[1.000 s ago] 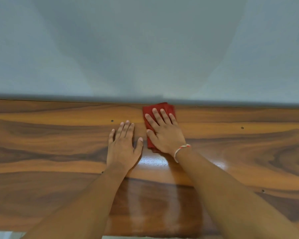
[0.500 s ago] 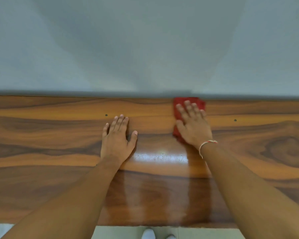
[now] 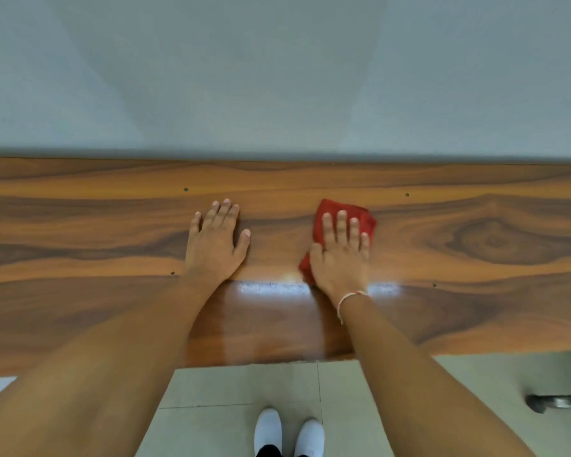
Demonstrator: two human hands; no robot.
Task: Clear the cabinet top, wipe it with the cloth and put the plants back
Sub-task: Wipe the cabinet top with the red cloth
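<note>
The glossy brown wood-grain cabinet top (image 3: 80,308) runs across the whole view. A folded red cloth (image 3: 368,221) lies on it right of centre, and my right hand (image 3: 342,252) presses flat on the cloth with fingers spread, a thread bracelet at the wrist. My left hand (image 3: 216,240) rests flat on the bare wood to the left of the cloth, palm down, holding nothing. Most of the cloth is hidden under my right hand. No plants are in view.
A plain grey wall (image 3: 277,77) rises behind the cabinet top's back edge. Below the front edge I see pale floor tiles (image 3: 238,384) and my white shoes (image 3: 287,430). A dark metal handle (image 3: 557,402) shows at the lower right.
My right hand has slid the cloth to the right and then back toward me, away from the wall. My left hand stays flat. The view has tilted down, showing floor and shoes.
</note>
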